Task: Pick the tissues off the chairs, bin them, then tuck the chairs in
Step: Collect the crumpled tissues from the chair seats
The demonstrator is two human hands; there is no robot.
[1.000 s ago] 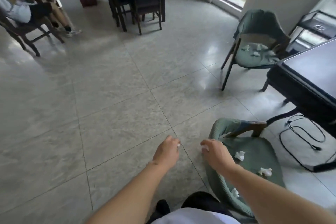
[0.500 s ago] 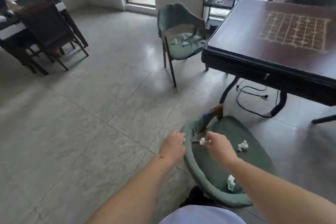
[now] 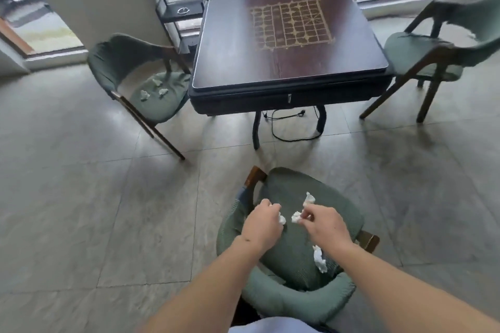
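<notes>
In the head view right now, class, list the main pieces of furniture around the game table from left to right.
Left green chair with tissues on its seat → small black shelf stand → dark game table → right green chair.

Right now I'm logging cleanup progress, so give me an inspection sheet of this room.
Surface: grey tiled floor; dark table with an inlaid board grid.
Job's things: near chair has two loose tissues; left chair has three; right chair shows none.
Clutter: nothing seen on the tabletop.
Grippers: left hand holds a tissue; right hand pinches a tissue.
Cables: black cord under the table.
Surroundings: glass side stand; bin not seen.
</notes>
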